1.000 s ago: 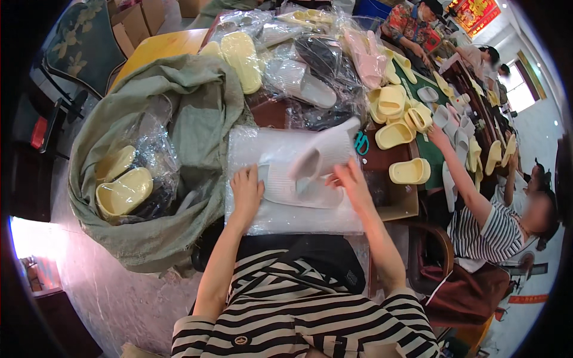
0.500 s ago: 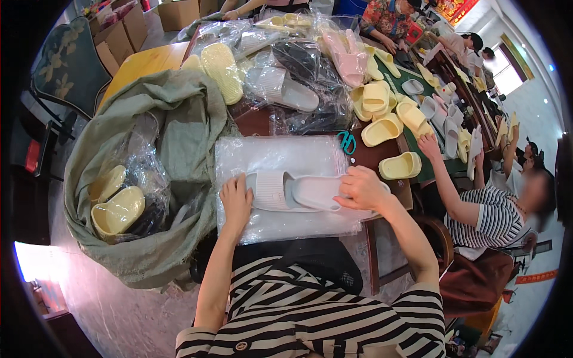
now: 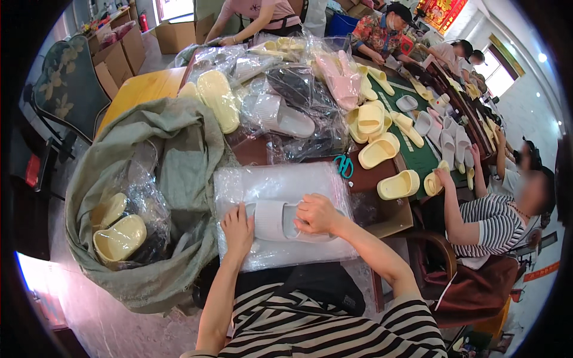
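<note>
The grey slippers (image 3: 280, 219), one lifted and tilted a second ago, now lie flat, stacked together on the clear bags (image 3: 277, 185). The right hand (image 3: 316, 213) has moved onto them, the left hand (image 3: 237, 230) rests at their end.

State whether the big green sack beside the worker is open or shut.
Open: the green sack has its mouth spread wide, showing bagged pale yellow slippers inside.

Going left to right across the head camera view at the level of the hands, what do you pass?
Pale yellow slipper in the green sack → left hand → white slipper → right hand → co-worker's striped sleeve.
</note>
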Available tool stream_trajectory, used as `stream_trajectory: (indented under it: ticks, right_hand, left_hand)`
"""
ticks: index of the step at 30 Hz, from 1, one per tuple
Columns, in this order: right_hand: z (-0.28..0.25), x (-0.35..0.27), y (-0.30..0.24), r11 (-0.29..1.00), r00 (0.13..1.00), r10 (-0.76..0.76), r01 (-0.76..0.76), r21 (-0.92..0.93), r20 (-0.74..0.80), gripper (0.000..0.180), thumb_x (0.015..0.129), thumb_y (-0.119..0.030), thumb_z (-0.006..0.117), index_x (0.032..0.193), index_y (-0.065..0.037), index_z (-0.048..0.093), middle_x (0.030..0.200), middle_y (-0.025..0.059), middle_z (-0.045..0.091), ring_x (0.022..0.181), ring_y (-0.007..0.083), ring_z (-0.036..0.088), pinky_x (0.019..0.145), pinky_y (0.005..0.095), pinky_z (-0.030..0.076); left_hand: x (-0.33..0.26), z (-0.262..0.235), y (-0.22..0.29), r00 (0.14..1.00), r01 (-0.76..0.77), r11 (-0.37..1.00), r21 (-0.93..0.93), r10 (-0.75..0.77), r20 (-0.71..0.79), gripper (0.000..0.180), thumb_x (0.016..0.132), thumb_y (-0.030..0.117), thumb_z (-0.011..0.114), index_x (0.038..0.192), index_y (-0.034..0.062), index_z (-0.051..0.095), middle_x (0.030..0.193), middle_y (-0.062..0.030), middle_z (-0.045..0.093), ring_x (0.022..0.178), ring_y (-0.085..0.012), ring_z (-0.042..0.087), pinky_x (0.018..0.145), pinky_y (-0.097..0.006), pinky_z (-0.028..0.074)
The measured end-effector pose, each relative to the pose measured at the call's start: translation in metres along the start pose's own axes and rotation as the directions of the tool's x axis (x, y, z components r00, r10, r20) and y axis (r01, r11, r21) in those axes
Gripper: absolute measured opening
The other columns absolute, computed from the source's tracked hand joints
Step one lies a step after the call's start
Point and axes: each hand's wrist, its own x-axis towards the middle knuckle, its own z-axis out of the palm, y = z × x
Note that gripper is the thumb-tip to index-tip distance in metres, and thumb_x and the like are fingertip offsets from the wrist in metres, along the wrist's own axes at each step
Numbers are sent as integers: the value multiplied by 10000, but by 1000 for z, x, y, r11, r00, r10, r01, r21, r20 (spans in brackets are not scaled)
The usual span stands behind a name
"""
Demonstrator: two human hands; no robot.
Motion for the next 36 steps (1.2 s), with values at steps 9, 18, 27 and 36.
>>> stream_trajectory:
  ticks: [9, 18, 27, 36]
  right_hand:
    - [25, 1, 2, 999, 999, 37, -36, 23, -31, 291, 778, -259, 707, 575, -102, 568, 630, 21, 562, 689, 228, 565, 633, 389, 483]
    - [-7, 1, 0, 1000, 996, -5, 5, 1, -84, 272, 798, -242, 693, 608, -110, 550, 674, 18, 550, 712, 218, 565, 635, 374, 470]
    - [-65, 3, -26, 993, 983, -14, -8, -117, -181, 218, 812, -297, 704, 751, -129, 579, 858, -6, 579, 789, 194, 564, 666, 357, 469]
    - [-112, -47, -18, 317, 779, 427, -605, 730, 460, 756, 907, -289, 690, 1542, -72, 342, 1481, 190, 456, 1361, 304, 451, 1148, 399, 334]
  left_hand:
    - [1, 5, -2, 999, 3, 1000, 9, -3, 32, 585, 954, 299, 578, 1461, 36, 450, 1310, -164, 528, 1206, -361, 462, 1041, -516, 315]
    - [14, -10, -17, 990, 46, 995, -84, -34, 138, 644, 924, 320, 621, 1461, 17, 435, 1273, -198, 557, 1169, -388, 509, 1029, -508, 356]
    - [52, -78, 26, 883, 461, 170, -871, -180, 433, 517, 920, 137, 615, 1391, 9, 446, 1239, -108, 572, 1098, -201, 572, 959, -333, 470]
    - [78, -89, 32, 950, 311, 213, -926, -68, 304, 467, 995, 130, 514, 1433, 17, 397, 1304, -115, 540, 1173, -178, 542, 997, -308, 443]
